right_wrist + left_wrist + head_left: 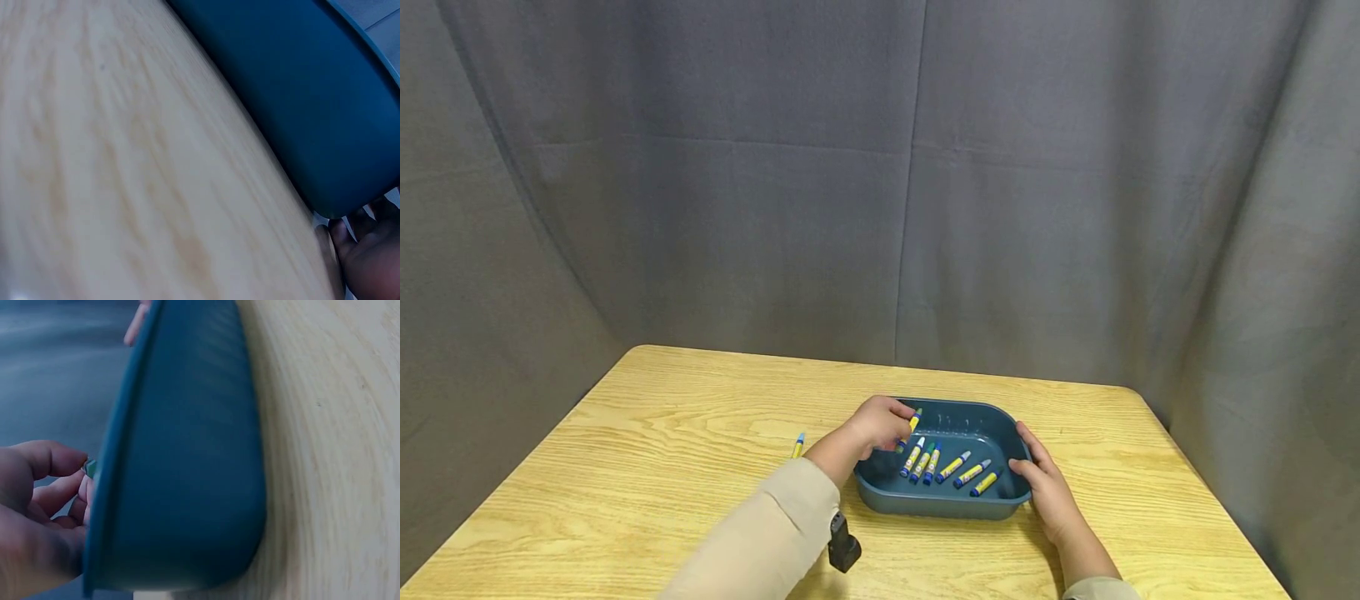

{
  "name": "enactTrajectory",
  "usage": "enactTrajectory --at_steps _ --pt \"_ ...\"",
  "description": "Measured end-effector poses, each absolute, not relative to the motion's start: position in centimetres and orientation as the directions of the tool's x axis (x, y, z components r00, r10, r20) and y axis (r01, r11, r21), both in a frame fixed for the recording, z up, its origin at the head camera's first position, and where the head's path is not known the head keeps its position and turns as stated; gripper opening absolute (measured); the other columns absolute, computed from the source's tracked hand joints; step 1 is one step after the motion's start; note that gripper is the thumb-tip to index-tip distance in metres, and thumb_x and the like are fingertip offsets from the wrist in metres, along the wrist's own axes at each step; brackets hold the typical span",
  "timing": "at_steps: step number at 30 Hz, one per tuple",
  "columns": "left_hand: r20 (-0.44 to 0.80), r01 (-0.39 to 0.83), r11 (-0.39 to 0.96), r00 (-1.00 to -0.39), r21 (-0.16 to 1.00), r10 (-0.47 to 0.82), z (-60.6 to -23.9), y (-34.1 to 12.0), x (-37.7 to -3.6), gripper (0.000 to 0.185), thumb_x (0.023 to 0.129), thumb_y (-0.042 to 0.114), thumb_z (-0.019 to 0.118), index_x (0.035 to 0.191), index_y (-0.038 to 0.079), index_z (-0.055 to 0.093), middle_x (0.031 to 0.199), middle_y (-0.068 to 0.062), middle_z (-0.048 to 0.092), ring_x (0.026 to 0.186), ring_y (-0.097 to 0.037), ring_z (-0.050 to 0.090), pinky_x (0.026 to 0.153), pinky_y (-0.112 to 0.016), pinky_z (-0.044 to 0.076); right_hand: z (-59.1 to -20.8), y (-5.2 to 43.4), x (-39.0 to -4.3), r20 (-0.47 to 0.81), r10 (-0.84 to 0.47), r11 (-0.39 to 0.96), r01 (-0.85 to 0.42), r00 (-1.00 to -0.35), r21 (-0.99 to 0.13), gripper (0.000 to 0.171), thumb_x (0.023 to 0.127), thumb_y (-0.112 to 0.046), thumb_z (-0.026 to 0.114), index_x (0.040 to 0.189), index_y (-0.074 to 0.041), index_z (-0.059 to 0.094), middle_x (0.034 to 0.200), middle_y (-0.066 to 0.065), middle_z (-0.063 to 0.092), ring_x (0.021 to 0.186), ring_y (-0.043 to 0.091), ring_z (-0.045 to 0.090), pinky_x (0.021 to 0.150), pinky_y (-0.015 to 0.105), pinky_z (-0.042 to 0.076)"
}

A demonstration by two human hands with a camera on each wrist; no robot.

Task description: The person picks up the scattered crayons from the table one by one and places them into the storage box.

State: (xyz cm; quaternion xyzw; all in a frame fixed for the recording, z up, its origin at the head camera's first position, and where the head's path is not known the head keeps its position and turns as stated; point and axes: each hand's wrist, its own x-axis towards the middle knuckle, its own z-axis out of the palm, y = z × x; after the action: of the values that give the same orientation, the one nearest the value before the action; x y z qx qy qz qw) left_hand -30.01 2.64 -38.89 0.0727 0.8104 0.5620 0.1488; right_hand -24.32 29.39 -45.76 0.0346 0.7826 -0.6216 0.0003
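My left hand (882, 423) reaches over the left end of a dark teal tray (936, 505) and pinches a yellow-wrapped crayon (915, 420) between thumb and fingers. In the left wrist view, the green end of this crayon (90, 467) peeks out by the tray's rim. Several more yellow-wrapped crayons (953, 467) with blue bands lie spread on the tray's floor. My right hand (1051, 483) holds the tray's right end, thumb over the rim and fingers along the outside. Only some fingers of that hand (375, 250) show at the tray's corner in the right wrist view.
One crayon with a light blue tip (799, 445) lies on the wooden table (700, 425), partly hidden by the left forearm. A black camera mount (843, 546) sticks out from the left sleeve. Grey curtains (880, 208) hang behind and beside the table.
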Motion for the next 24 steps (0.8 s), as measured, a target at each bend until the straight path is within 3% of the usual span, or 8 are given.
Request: enactTrajectory --at_steps 7,14,24 --pt "-0.195 -0.076 0.455 -0.956 0.887 0.22 -39.8 3.6 -30.1 0.039 0.08 -0.008 0.062 0.118 -0.005 0.067 0.112 -0.017 0.068 0.063 -0.011 0.05 0.057 -0.022 0.048 -45.8 29.4 -24.3 -0.046 0.058 0.216 0.057 -0.997 -0.975 0.066 0.098 -0.014 0.045 0.158 -0.019 0.018 0.166 0.007 0.003 0.152 0.038 0.0 0.121 0.054 0.012" --pt "-0.205 -0.072 0.541 -0.96 0.838 0.191 -40.8 4.3 -30.2 0.034 0.082 -0.007 0.064 0.115 -0.004 0.069 0.109 -0.014 0.069 0.058 -0.011 0.047 0.048 -0.02 0.04 -45.9 29.5 -24.4 -0.046 0.057 0.202 0.057 -0.997 -0.978 0.067 0.098 -0.013 0.045 0.158 -0.019 0.017 0.166 0.007 0.002 0.152 0.038 -0.001 0.121 0.055 0.011" --pt "-0.21 -0.044 0.636 -0.96 0.771 0.187 -41.3 4.5 -30.4 0.03 0.082 -0.004 0.065 0.112 -0.002 0.07 0.1 -0.011 0.068 0.058 -0.012 0.048 0.048 -0.02 0.039 -45.9 29.4 -24.3 -0.04 0.048 0.185 0.048 -0.998 -0.982 0.068 0.097 -0.012 0.045 0.158 -0.017 0.016 0.166 0.009 0.001 0.151 0.04 -0.002 0.121 0.057 0.009"
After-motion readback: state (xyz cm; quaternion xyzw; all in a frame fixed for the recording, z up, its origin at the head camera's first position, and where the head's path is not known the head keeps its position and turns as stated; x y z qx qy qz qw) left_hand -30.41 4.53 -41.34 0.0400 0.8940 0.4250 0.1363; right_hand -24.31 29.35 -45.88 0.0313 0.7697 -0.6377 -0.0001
